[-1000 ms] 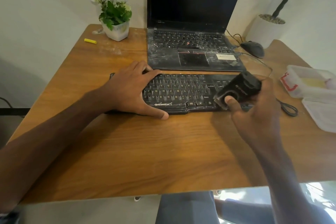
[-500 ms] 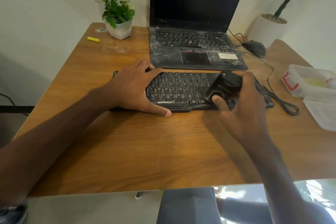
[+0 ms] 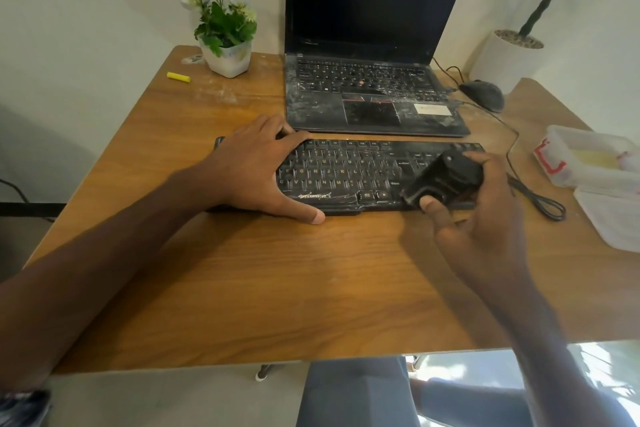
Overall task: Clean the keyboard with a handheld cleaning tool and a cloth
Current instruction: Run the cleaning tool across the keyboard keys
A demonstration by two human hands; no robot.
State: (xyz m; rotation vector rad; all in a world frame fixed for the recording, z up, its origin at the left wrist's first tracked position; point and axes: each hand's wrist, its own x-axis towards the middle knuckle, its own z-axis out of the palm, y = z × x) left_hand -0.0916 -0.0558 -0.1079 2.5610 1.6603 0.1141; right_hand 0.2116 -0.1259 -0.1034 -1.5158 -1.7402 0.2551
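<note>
**Ana:** Where is the keyboard?

**Ben:** The black keyboard (image 3: 349,177) lies in the middle of the frame. It is on the brown table (image 3: 277,288), just in front of the open laptop (image 3: 367,94).

**Ana:** What is the left hand doing?

**Ben:** The left hand (image 3: 256,170) lies flat on the left end of the keyboard. Its fingers are straight and hold nothing. The thumb lies along the front edge.

**Ana:** And the right hand?

**Ben:** The right hand (image 3: 485,218) is curled round a small black cleaning tool (image 3: 446,177). The thumb presses on the tool's low end. The tool is tilted over the right end of the keyboard. I cannot tell if it touches the keys.

**Ana:** What else is there?

**Ben:** A white flower pot (image 3: 227,55) stands at the upper left, with a little yellow stick (image 3: 178,77) to its left. A black mouse (image 3: 483,94) sits at the upper right, beside the laptop. A black cord (image 3: 540,201) runs down past the keyboard's right end. Clear plastic boxes (image 3: 588,156) sit at the right edge. The laptop looks dusty and its screen is dark.
</note>
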